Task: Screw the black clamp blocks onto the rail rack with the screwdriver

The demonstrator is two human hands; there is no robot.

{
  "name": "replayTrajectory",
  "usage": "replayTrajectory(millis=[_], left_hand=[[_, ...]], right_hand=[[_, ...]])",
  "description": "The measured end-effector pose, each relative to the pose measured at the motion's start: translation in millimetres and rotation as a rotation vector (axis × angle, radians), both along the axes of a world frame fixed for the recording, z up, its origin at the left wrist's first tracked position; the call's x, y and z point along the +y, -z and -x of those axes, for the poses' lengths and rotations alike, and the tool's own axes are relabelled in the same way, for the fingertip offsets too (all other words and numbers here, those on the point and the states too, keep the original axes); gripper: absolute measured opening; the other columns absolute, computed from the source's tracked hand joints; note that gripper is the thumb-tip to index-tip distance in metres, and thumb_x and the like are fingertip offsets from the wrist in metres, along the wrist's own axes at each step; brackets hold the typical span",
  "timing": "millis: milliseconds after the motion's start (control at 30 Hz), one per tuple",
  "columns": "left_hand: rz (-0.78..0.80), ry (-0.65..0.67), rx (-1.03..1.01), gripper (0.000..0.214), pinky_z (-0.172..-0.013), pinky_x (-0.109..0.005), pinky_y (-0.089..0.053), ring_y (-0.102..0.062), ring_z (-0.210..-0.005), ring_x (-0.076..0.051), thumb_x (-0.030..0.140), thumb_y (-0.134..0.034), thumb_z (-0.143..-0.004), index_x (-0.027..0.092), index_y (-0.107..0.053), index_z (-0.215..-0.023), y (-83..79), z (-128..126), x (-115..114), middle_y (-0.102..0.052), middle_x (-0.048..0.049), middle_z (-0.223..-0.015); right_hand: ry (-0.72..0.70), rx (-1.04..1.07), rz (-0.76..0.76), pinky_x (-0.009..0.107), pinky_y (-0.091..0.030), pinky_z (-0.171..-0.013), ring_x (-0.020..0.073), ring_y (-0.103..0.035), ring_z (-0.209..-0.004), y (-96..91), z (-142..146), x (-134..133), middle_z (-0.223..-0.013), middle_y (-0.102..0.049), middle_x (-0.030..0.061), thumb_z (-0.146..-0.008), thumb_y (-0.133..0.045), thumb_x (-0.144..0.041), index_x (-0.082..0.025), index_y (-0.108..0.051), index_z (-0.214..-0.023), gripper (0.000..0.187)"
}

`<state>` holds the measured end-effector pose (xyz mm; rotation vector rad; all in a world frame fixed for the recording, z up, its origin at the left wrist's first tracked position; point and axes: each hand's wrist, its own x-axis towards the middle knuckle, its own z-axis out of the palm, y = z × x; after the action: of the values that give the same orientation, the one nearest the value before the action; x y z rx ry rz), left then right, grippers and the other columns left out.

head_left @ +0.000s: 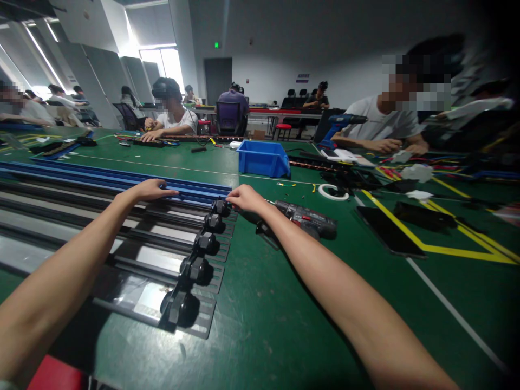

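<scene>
Across the blue metal rails (195, 195) my left hand (148, 189) lies with thumb and fingers apart, its palm low over them. My right hand (246, 198) is closed in a pinch at the right end of these rails, beside the farthest black knob-like end piece (220, 207); what its fingertips hold is hidden. Nearer to me lie several long grey and black rails (162, 237), side by side. Each ends in a similar black end piece (181, 307) and a slotted metal plate (203, 317). Just right of my right hand, a black cordless drill (306, 218) rests on its side, partly behind my forearm.
Beyond the rails stands a blue plastic bin (263, 158) on the green table (260, 336). A white tape roll (333, 192) and a flat black panel (388, 230) lie to the right. Co-workers sit across the table, with a blue drill (339, 129) near one of them.
</scene>
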<state>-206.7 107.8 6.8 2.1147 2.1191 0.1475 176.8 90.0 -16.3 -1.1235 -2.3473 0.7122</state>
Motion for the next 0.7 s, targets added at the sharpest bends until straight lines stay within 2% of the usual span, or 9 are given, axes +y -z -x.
replayTrajectory(millis=[200,333,433,500,567,633,700], left_hand=[[0.020,0.021,-0.014,0.100,-0.093,-0.030,-0.046,-0.061,-0.114,-0.032,0.090,-0.052,-0.060,0.015,-0.066,-0.124,4.4,4.8,3.1,-0.066,-0.0142,-0.126],[0.008,0.039,-0.024,0.100,-0.095,-0.030,-0.046,-0.060,-0.116,-0.033,0.090,-0.053,-0.059,0.015,-0.068,-0.122,4.7,6.6,4.2,-0.065,-0.0155,-0.126],[0.025,0.019,-0.033,0.103,-0.094,-0.032,-0.046,-0.060,-0.117,-0.035,0.089,-0.055,-0.057,0.013,-0.066,-0.126,5.6,8.6,7.2,-0.064,-0.0177,-0.127],[0.053,0.000,-0.022,0.108,-0.094,-0.032,-0.047,-0.060,-0.117,-0.035,0.091,-0.055,-0.056,0.012,-0.064,-0.129,6.4,10.8,10.9,-0.063,-0.0192,-0.129],[0.078,0.000,-0.003,0.113,-0.095,-0.032,-0.046,-0.058,-0.120,-0.036,0.092,-0.053,-0.055,0.010,-0.062,-0.132,6.8,13.5,14.7,-0.061,-0.0203,-0.131],[0.090,0.016,0.010,0.115,-0.096,-0.032,-0.045,-0.057,-0.122,-0.036,0.093,-0.052,-0.054,0.010,-0.062,-0.133,6.4,15.8,17.5,-0.060,-0.0205,-0.133],[0.084,0.022,0.018,0.114,-0.097,-0.031,-0.045,-0.057,-0.122,-0.036,0.094,-0.052,-0.053,0.012,-0.064,-0.131,5.6,16.9,18.5,-0.061,-0.0199,-0.132]], right_hand=[[0.039,0.040,-0.037,0.022,-0.040,-0.060,0.0124,-0.059,-0.058,-9.6,-9.5,-0.7,-0.067,-0.069,0.0022,-0.088,-0.056,-0.023,-0.013,-0.076,-0.089,0.023],[0.224,0.209,-0.199,0.023,-0.043,-0.068,0.0159,-0.063,-0.071,-23.9,-11.4,-2.4,-0.078,-0.072,0.0049,-0.093,-0.050,-0.026,-0.012,-0.074,-0.096,0.028],[0.276,0.306,-0.316,0.026,-0.045,-0.079,0.0187,-0.065,-0.084,-43.3,2.4,-21.0,-0.092,-0.073,0.0084,-0.096,-0.048,-0.027,-0.012,-0.072,-0.104,0.029],[0.212,0.327,-0.353,0.029,-0.046,-0.086,0.0199,-0.064,-0.093,-55.2,18.7,-52.6,-0.104,-0.072,0.0094,-0.097,-0.049,-0.029,-0.014,-0.070,-0.109,0.029],[0.084,0.304,-0.353,0.033,-0.044,-0.094,0.0207,-0.063,-0.103,-61.3,37.0,-100.1,-0.113,-0.069,0.0085,-0.098,-0.049,-0.037,-0.019,-0.066,-0.118,0.032],[-0.091,0.237,-0.347,0.037,-0.041,-0.103,0.0219,-0.059,-0.116,-59.1,53.7,-155.2,-0.124,-0.066,0.0058,-0.094,-0.054,-0.050,-0.028,-0.059,-0.130,0.042],[-0.276,0.125,-0.348,0.037,-0.036,-0.110,0.0217,-0.051,-0.128,-49.2,67.1,-205.0,-0.136,-0.059,0.0022,-0.088,-0.057,-0.060,-0.035,-0.049,-0.140,0.058]])
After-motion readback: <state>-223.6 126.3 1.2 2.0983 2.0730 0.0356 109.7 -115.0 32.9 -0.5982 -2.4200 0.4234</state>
